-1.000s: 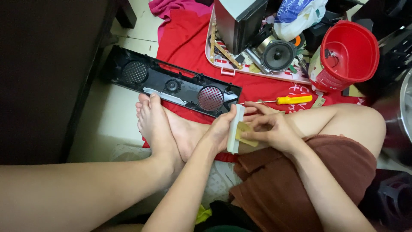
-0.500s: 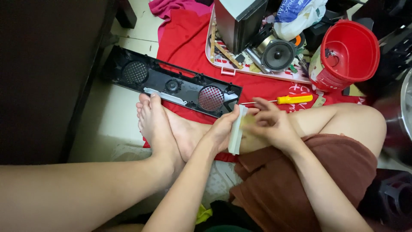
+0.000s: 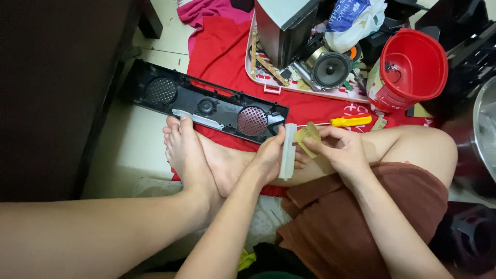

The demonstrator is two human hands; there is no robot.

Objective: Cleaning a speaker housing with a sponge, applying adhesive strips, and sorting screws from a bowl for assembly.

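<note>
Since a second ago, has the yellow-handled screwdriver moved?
No. The yellow-handled screwdriver lies in the same spot on the red cloth, just below the tray.

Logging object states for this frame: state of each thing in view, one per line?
left hand: gripping white plastic strip, held upright
right hand: pinching yellowish sandpaper piece against the strip
black speaker front panel: detached, lying flat on floor
yellow-handled screwdriver: lying on red cloth, untouched
loose speaker driver: removed, resting in tray
red bucket: upright, open
</note>
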